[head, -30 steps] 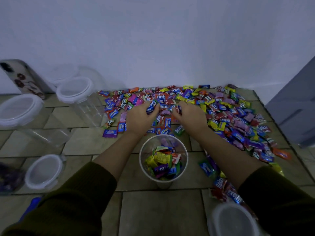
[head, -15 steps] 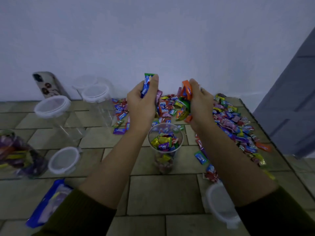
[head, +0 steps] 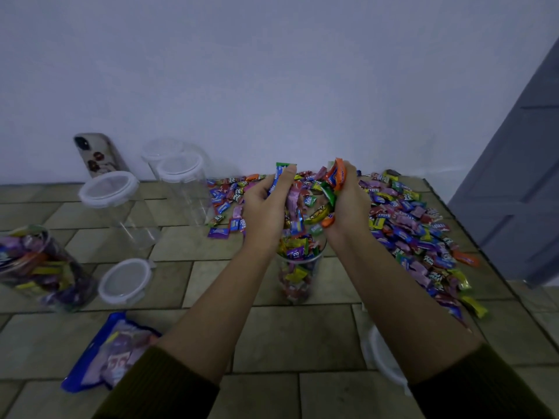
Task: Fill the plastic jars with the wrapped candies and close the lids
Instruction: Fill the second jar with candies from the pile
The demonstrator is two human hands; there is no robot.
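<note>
Left hand [head: 266,207], right hand [head: 348,204] clutch candies [head: 320,211], jars [head: 115,207] left

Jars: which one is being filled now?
The jar below the left hand and right hand, open-topped, holding candies; lidded jars by the wall are empty.

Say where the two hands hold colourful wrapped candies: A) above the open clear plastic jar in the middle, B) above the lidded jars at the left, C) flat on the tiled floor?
A: left hand and right hand cup the colourful wrapped candies above the open clear plastic jar.
</note>
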